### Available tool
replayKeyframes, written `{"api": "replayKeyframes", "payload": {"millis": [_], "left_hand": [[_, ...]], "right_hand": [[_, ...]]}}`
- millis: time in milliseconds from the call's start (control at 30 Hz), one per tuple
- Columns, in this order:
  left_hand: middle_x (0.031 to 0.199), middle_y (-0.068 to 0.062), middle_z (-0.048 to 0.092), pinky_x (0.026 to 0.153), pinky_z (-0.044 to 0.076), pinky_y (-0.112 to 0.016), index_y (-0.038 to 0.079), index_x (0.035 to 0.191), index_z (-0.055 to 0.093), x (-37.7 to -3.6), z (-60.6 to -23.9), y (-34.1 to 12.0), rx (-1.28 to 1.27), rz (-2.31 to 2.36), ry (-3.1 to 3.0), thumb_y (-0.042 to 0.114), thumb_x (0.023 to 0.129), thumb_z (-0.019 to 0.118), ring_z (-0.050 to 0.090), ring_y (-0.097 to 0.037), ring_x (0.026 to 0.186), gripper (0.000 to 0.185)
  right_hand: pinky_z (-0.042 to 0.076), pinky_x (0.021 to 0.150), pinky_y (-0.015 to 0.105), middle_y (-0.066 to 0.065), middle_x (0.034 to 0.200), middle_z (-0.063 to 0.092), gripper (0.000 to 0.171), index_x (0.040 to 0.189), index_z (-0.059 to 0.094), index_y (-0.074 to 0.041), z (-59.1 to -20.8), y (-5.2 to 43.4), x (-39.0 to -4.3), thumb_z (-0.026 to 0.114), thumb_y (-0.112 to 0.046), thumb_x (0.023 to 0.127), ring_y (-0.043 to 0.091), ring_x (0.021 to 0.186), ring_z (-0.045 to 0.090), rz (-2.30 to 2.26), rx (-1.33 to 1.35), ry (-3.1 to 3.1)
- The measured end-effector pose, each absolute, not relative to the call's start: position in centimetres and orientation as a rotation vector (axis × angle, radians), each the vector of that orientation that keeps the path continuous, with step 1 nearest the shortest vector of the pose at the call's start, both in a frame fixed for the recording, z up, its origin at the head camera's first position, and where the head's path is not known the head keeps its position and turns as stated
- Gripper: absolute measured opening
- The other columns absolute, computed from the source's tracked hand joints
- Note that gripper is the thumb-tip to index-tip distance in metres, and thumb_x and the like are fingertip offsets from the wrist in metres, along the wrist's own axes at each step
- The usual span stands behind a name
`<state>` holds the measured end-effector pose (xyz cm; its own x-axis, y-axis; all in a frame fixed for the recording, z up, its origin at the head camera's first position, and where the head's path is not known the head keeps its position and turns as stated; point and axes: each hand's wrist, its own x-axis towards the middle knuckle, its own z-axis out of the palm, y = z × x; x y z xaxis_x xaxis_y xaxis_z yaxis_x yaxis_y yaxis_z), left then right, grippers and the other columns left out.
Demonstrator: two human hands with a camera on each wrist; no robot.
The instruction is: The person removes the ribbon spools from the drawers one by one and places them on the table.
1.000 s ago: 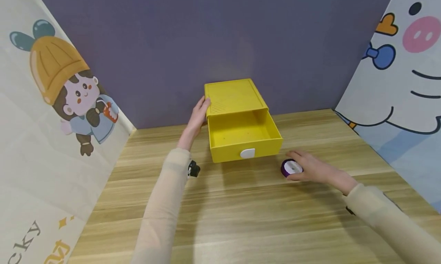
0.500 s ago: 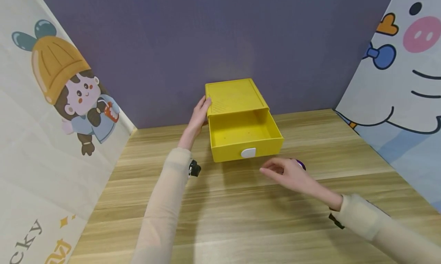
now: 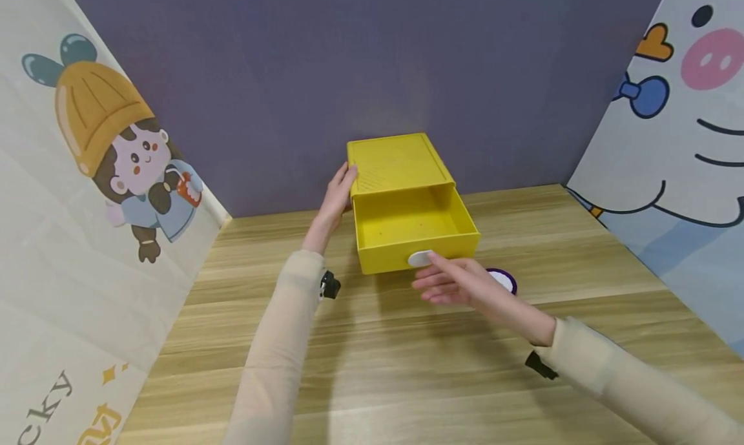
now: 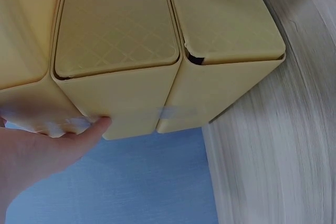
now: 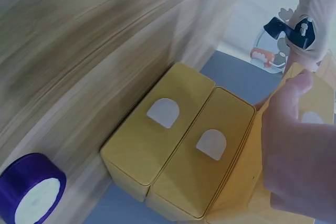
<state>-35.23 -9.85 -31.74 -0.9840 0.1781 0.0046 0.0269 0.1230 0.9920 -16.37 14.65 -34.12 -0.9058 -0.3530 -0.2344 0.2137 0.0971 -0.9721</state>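
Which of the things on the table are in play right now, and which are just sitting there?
In play:
yellow drawer box, braced by the left hand
its open drawer, white handle at the right hand

Lying about:
purple ribbon roll, on the wooden table, behind the right hand

Left hand [image 3: 336,196] extended forward, fingers straight; right hand [image 3: 459,283] outstretched, fingers seemingly relaxed.

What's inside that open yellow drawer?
The drawer shows only its bare yellow floor with a few tiny specks. Its back part sits under the box, so that stretch is hidden.
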Motion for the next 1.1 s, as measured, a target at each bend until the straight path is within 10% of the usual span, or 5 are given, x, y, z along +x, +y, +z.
{"api": "replayKeyframes", "payload": {"millis": [1100], "left_hand": [[0.168, -0.005, 0.015, 0.127, 0.019, -0.043, 0.017, 0.161, 0.014, -35.3, -31.8, -9.9, 0.239, 1.965, 2.366, 0.053, 0.103, 0.041, 0.017, -0.024, 0.155, 0.073]], "right_hand": [[0.060, 0.078, 0.023, 0.001, 0.095, 0.077, 0.070, 0.130, 0.053, 0.013, -33.9, 13.6, -19.2, 0.050, -0.051, 0.101, 0.010, 0.082, 0.074, -1.985, -0.100, 1.828]]}}
